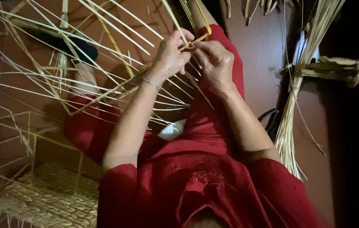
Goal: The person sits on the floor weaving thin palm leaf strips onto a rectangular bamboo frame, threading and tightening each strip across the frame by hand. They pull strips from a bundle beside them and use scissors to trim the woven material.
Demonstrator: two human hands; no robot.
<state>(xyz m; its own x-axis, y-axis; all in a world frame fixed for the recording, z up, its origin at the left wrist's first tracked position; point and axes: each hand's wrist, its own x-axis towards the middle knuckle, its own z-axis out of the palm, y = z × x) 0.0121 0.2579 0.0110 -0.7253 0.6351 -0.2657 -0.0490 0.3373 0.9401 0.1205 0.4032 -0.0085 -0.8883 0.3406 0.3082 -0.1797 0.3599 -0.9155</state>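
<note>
- Head view looks down at my lap, where both my hands meet over my red dress (pixel 213 185).
- My left hand (pixel 172 57) is closed tight on thin straw strips (pixel 190 44). I pinch them so they do not slip.
- My right hand (pixel 215 61) is closed on the same strips, touching my left hand. Its fingers press the strips from the other side so I can bend them.
- The strips sit right between my two hands, up above my knees. I hold them close so I can see the small part well.
- Long pale strips (pixel 61 63) fan out to my left from the piece. They stick out loose because they are not tucked in yet.
- A bundle (pixel 293 109) of straw leans on my right side, near my arm, so it is easy to reach.
- A woven basket (pixel 48 198) with a thin frame sits on the floor (pixel 264 55) by my left leg, well away from my hands.
- A thin bracelet (pixel 152 84) is on my left wrist.
</note>
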